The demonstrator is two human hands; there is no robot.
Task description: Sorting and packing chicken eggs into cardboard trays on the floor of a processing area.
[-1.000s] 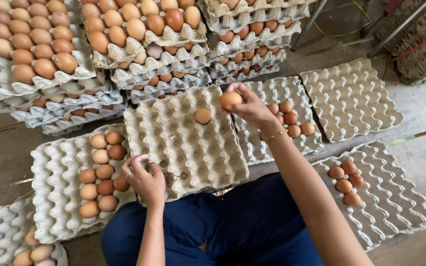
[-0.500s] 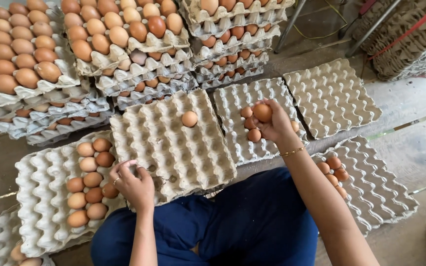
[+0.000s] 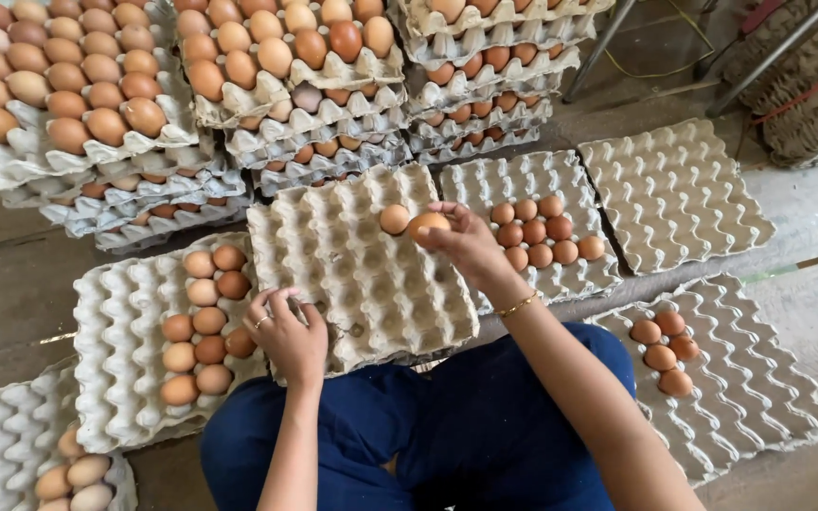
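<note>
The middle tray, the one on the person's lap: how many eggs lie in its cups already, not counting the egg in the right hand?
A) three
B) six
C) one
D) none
C: only one egg sits in the middle tray, while the right hand holds a second egg just beside it, above the tray's far edge.

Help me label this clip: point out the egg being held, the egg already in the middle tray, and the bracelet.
held egg [image 3: 427, 225], head view, its top shell
tray egg [image 3: 394, 219], head view, its centre
bracelet [image 3: 517, 305], head view, band at right wrist
</note>
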